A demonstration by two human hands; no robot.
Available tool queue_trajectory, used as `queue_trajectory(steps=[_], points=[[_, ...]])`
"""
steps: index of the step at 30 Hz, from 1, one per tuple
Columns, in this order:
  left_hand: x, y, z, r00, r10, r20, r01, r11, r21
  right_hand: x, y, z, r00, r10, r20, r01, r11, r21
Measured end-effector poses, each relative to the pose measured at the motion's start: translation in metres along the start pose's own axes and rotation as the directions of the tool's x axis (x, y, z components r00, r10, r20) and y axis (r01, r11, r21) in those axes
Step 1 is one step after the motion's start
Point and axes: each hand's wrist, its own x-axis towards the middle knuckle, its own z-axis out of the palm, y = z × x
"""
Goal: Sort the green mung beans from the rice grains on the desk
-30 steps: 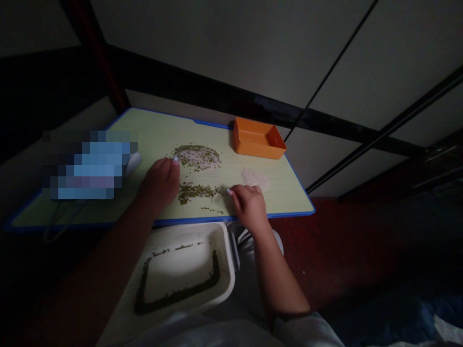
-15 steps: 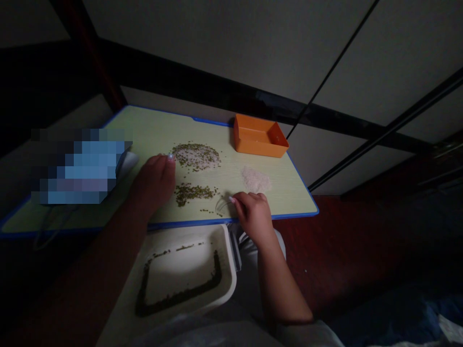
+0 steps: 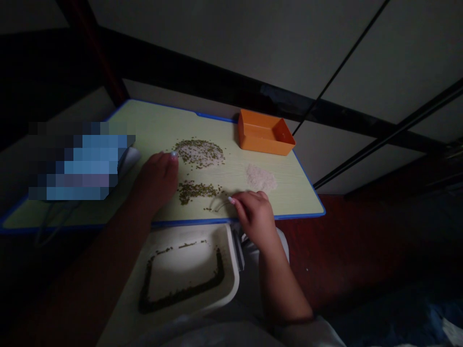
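1. Right hand (image 3: 256, 214): thumb and forefinger pinching a thin curved strip (image 3: 221, 204), the other fingers folded in behind; the strip reaches out to the left of the fingertips, low over the table (image 3: 152, 120); it appears clear, though the dim light leaves its full outline uncertain
2. Left hand (image 3: 156, 179): fingers curled inward, with the thumb close against them; cannot tell whether anything is held inside
3. Mixed pile (image 3: 200, 153), green beans among pale grains: just beyond the left hand and to its right, its near-left edge close to the fingertips
4. Green bean pile (image 3: 197, 190): between the two hands, directly right of the left hand; a few loose beans lie near the strip, left of the right hand
5. Pale grain pile (image 3: 261, 177): just beyond the right hand, apart from the other two piles
6. Orange box (image 3: 265, 144): upright and open at the top, farther beyond the right hand, past the pale grains, near the table's far edge
7. White tub (image 3: 184, 270): below both hands on the wearer's side, between the forearms; dark green beans line the edges of its floor
8. Device (image 3: 90, 164): left of the left hand, its front pixelated and unreadable
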Motion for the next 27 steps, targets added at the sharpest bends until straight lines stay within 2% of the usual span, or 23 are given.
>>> queue_trajectory(steps=[4, 8, 13, 19, 24, 27], points=[[0.000, 0.010, -0.001, 0.997, -0.076, 0.012, 0.076, 0.997, -0.008, 0.013, 0.005, 0.003, 0.995, 0.094, 0.017, -0.091, 0.988, -0.128], [0.001, 0.018, -0.003, 0.994, -0.102, 0.044, 0.102, 0.995, 0.008, 0.026, -0.002, 0.010, 0.990, 0.102, 0.094, -0.085, 0.982, -0.171], [0.001, 0.016, -0.005, 0.992, -0.114, 0.049, 0.116, 0.992, -0.040, 0.037, -0.014, 0.016, 0.985, 0.047, 0.168, -0.021, 0.988, -0.154], [0.000, 0.013, -0.006, 0.991, -0.134, 0.026, 0.136, 0.987, -0.084, 0.034, -0.023, 0.017, 0.966, -0.075, 0.248, 0.086, 0.996, -0.035], [-0.001, 0.007, -0.005, 0.994, -0.105, 0.039, 0.107, 0.992, -0.070, 0.025, -0.018, 0.015, 0.961, -0.159, 0.224, 0.148, 0.987, 0.064], [-0.001, 0.004, -0.004, 0.997, -0.075, 0.037, 0.078, 0.993, -0.088, 0.022, -0.003, 0.010, 0.991, -0.075, 0.113, 0.066, 0.995, 0.075]])
